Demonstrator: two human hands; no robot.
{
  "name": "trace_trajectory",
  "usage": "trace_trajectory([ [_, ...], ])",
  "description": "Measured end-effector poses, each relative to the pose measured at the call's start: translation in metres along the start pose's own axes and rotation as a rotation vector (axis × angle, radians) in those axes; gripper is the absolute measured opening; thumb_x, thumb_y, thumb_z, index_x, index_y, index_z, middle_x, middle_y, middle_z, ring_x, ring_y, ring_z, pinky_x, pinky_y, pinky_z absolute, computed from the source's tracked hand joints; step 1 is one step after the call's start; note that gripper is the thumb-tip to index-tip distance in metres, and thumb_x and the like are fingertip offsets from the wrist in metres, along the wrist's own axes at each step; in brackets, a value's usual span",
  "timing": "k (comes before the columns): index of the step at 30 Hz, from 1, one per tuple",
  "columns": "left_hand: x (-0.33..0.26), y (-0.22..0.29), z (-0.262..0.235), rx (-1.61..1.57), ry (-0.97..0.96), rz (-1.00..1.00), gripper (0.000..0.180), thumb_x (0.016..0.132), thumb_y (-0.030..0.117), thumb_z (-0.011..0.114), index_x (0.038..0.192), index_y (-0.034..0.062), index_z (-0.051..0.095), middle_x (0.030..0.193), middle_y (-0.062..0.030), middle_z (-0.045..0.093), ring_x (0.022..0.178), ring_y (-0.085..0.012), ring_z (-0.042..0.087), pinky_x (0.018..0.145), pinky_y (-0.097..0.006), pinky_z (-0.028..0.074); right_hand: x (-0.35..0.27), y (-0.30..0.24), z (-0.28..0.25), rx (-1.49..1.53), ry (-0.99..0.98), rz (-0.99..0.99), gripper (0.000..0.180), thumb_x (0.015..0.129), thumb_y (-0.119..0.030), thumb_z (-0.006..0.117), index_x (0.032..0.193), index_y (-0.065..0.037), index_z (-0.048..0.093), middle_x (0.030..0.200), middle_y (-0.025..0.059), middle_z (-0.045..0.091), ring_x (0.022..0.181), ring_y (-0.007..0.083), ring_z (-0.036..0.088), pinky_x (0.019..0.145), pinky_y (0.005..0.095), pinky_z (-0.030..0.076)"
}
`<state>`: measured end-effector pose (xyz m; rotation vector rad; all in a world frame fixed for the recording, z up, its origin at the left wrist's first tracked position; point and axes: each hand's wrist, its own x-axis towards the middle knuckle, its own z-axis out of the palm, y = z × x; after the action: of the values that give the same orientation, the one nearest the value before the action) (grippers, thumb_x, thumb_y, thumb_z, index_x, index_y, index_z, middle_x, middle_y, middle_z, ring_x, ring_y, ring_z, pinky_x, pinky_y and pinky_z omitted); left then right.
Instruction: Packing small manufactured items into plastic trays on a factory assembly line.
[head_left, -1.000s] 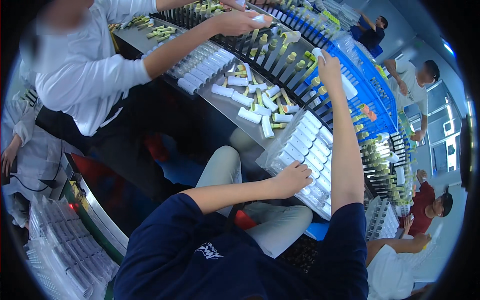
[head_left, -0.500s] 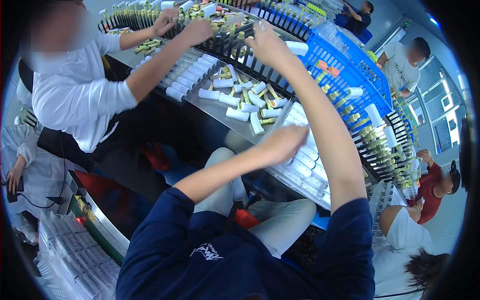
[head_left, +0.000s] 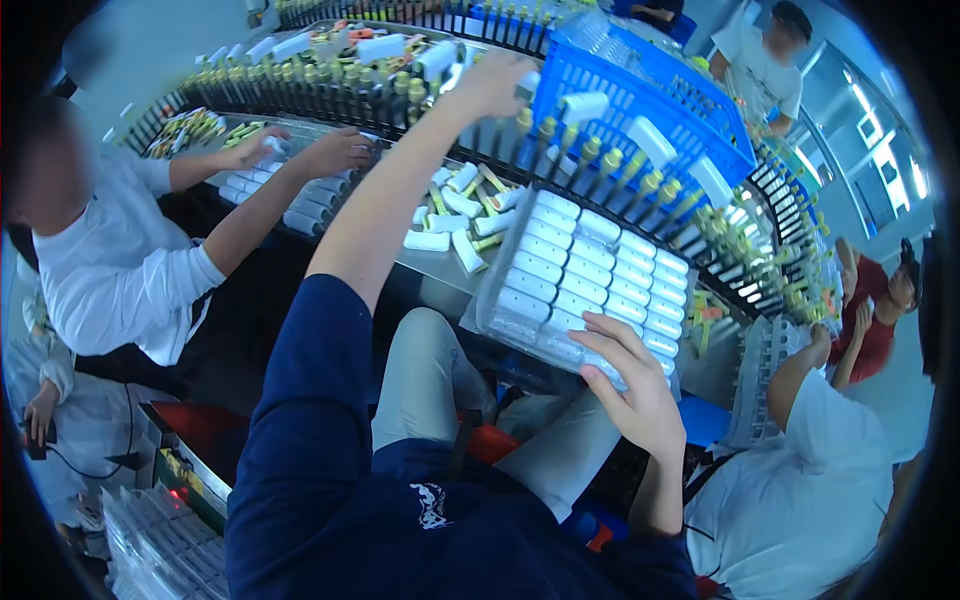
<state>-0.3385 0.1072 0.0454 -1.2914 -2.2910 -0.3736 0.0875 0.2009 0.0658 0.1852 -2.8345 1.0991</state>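
My left hand [head_left: 492,86] reaches out to the far rack beside the blue basket, its fingers bent round a small white plastic casing [head_left: 529,83], partly hidden by the hand. A clear plastic tray [head_left: 490,306] lies tilted at the near table edge, filled with rows of white casings [head_left: 590,272]. My right hand [head_left: 637,388] rests over the tray's near edge, fingers and thumb apart and nothing visibly gripped. Left of the tray, loose white casings with yellow-green strips [head_left: 462,205] lie heaped on the metal table.
Dark upright prongs with yellow-green tips [head_left: 592,150] line the far side, some bearing white casings. The blue basket [head_left: 690,105] stands behind them. A person in white [head_left: 130,250] works at my left over another tray [head_left: 310,200]; another person [head_left: 800,480] sits at my right.
My left hand has moved from the tray up to the rack, and my right hand has come back from the rack to the tray. My view has turned right; the tray is more fully visible.
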Motion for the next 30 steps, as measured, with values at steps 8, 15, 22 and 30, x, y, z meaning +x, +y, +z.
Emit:
trace_trajectory([
  [8,-0.043,-0.043,-0.011,0.281,0.176,-0.198,0.068,0.072,0.022,0.073,0.135,0.0181,0.048,0.133,-0.0147,0.053,0.130,-0.0352,0.046,0.104,-0.049,0.042,-0.015,0.079,0.060,-0.264,0.251,0.106,0.025,0.091,-0.011,0.063,0.115,-0.006,0.066,0.122,0.0150,0.060,0.115,0.0355,0.056,0.097,0.0430,0.045],
  [15,-0.193,0.142,-0.025,-0.272,-0.154,0.000,0.020,0.082,0.011,0.067,0.101,0.0059,0.063,0.092,-0.0137,0.060,0.097,-0.0325,0.059,0.084,-0.043,0.049,-0.002,0.098,0.058,-0.305,0.180,0.061,0.024,0.085,-0.009,0.066,0.109,-0.009,0.065,0.110,0.0098,0.059,0.105,0.0308,0.056,0.092,0.0423,0.043],
  [22,-0.221,0.175,-0.020,-0.435,-0.218,0.054,0.021,0.083,0.010,0.069,0.102,0.0055,0.063,0.102,-0.0107,0.059,0.100,-0.0303,0.059,0.086,-0.041,0.049,0.027,0.113,0.054,-0.242,0.056,0.079,0.025,0.083,-0.011,0.068,0.108,-0.008,0.063,0.105,0.0105,0.059,0.098,0.0323,0.056,0.088,0.0427,0.044],
  [30,-0.204,0.163,-0.018,-0.274,-0.329,0.238,0.021,0.083,0.015,0.069,0.100,0.0053,0.060,0.101,-0.0118,0.060,0.103,-0.0293,0.058,0.090,-0.040,0.047,0.033,0.105,0.053,-0.388,0.035,0.010,0.028,0.083,-0.008,0.068,0.109,-0.003,0.059,0.102,0.0153,0.058,0.103,0.0351,0.055,0.091,0.0434,0.043],
])
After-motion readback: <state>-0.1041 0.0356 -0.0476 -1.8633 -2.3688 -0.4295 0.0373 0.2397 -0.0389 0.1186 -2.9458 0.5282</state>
